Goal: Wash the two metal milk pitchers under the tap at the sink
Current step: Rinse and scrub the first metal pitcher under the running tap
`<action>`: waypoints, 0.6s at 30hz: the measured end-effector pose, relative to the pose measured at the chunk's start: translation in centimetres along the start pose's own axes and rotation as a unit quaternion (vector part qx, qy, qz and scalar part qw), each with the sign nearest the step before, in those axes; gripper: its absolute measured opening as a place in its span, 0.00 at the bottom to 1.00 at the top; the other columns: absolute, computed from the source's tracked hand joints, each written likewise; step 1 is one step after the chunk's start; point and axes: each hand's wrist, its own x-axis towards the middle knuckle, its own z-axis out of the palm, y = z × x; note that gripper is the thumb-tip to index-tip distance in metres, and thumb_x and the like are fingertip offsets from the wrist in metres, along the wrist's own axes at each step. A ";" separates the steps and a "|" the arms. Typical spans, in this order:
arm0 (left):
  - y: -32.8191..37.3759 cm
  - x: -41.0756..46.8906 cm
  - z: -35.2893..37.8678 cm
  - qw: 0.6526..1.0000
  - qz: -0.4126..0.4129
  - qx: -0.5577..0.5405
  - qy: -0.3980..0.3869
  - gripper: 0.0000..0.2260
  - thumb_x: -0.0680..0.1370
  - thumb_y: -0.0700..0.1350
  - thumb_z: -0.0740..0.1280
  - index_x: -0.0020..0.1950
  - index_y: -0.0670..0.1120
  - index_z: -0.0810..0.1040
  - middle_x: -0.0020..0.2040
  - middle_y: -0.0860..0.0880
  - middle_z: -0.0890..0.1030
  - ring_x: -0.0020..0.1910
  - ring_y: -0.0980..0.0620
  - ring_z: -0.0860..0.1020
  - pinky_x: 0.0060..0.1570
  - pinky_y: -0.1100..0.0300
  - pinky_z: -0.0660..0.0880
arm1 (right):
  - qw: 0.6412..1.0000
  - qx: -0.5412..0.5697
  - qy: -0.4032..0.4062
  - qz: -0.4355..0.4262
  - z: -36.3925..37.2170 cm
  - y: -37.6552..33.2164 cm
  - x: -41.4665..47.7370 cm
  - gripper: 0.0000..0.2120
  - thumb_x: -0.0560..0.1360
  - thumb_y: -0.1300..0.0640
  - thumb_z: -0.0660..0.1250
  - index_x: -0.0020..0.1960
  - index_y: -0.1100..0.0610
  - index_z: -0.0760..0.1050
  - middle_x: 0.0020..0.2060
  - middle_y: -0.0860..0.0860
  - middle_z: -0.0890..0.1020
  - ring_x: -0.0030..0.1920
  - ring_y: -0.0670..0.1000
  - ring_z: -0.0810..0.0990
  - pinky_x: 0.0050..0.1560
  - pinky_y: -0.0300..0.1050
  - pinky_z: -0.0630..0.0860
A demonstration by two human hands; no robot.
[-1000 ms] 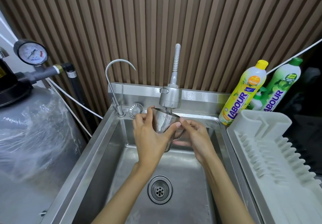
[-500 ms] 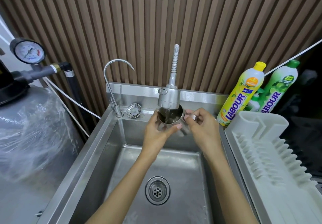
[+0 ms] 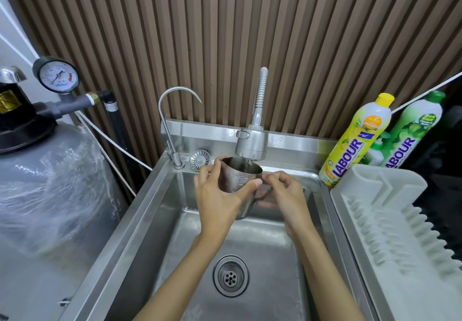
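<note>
The left hand [image 3: 217,200] covers much of the pitcher [image 3: 235,179], and the right hand [image 3: 287,195] hides part of its handle behind curled fingers. The drying rack [image 3: 390,233] hides the green bottle's [image 3: 415,130] base and runs off the right and bottom edges. The gauge's [image 3: 58,77] dial figures are too small to read.

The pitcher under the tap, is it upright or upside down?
Upright: the pitcher has its open mouth facing up beneath the tap head, held by the left hand and right hand.
</note>
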 end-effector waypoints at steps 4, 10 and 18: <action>-0.3 0.1 0.3 0.994 -0.060 -0.020 -0.089 0.31 0.57 0.69 0.73 0.50 0.50 0.79 0.43 0.56 0.73 0.43 0.62 0.73 0.42 0.79 0.66 | 0.987 -0.140 0.074 -0.008 -0.9 -0.6 -0.3 0.11 0.71 0.54 0.68 0.39 0.62 0.76 0.38 0.56 0.84 0.35 0.55 0.84 0.41 0.57 0.82; -1.2 1.2 1.0 0.940 -0.157 -0.193 -0.235 0.18 0.66 0.46 0.78 0.54 0.51 0.81 0.47 0.52 0.85 0.50 0.57 0.82 0.52 0.65 0.74 | 0.928 -0.324 0.126 -0.134 -1.2 -2.9 -1.3 0.10 0.73 0.52 0.68 0.36 0.52 0.71 0.36 0.50 0.81 0.42 0.54 0.79 0.43 0.44 0.72; -0.4 2.6 1.2 0.962 -0.045 -0.227 -0.145 0.30 0.63 0.31 0.77 0.59 0.53 0.73 0.56 0.51 0.79 0.53 0.63 0.78 0.53 0.71 0.72 | 0.995 -0.025 -0.004 -0.097 -0.9 -0.9 0.1 0.12 0.75 0.65 0.65 0.36 0.58 0.66 0.52 0.41 0.80 0.46 0.30 0.79 0.46 0.24 0.72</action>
